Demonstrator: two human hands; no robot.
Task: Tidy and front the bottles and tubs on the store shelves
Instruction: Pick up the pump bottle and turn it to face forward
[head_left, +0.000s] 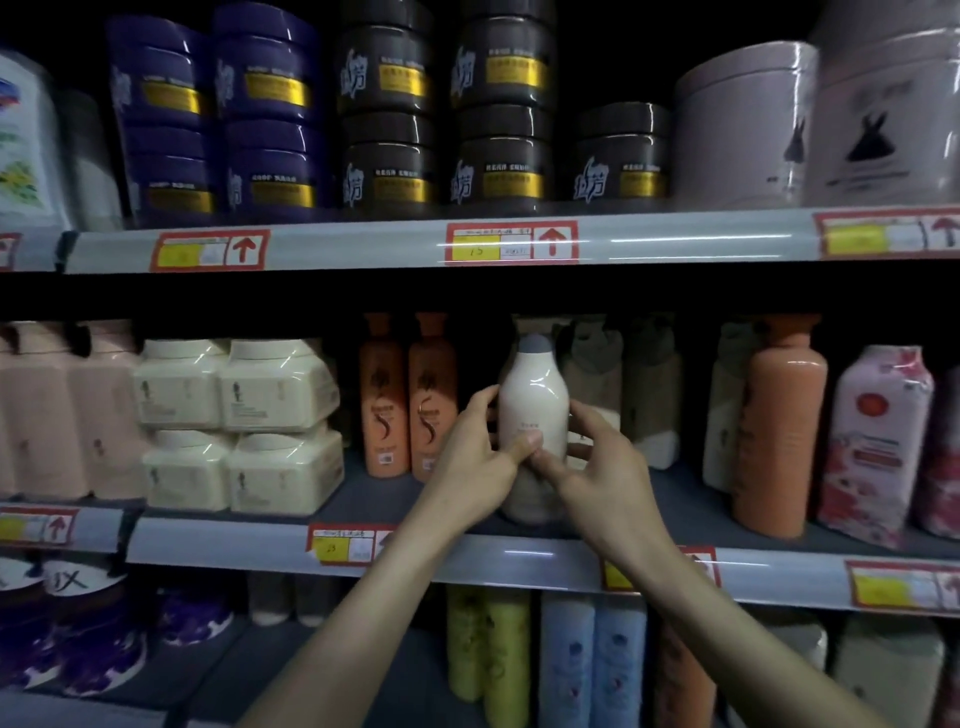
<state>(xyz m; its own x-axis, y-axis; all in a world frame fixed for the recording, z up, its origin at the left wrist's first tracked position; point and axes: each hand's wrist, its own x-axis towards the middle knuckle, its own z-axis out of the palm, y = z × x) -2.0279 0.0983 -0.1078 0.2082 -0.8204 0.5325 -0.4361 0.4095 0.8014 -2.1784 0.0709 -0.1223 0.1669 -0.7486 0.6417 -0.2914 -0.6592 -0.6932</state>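
Four purple tubs (265, 88) and five dark brown tubs (387, 176) stood on the top shelf (363, 244). Below sat four cream tubs (275, 387), two slim orange bottles (383, 405) and one white bottle (534, 400).

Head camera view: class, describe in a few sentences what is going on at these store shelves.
A person grips a grey-capped cream bottle in both hands, the left hand on its left side and the right hand on its right, thumbs meeting on its front. The bottle stands upright near the front edge of the middle shelf, beside two orange bottles.
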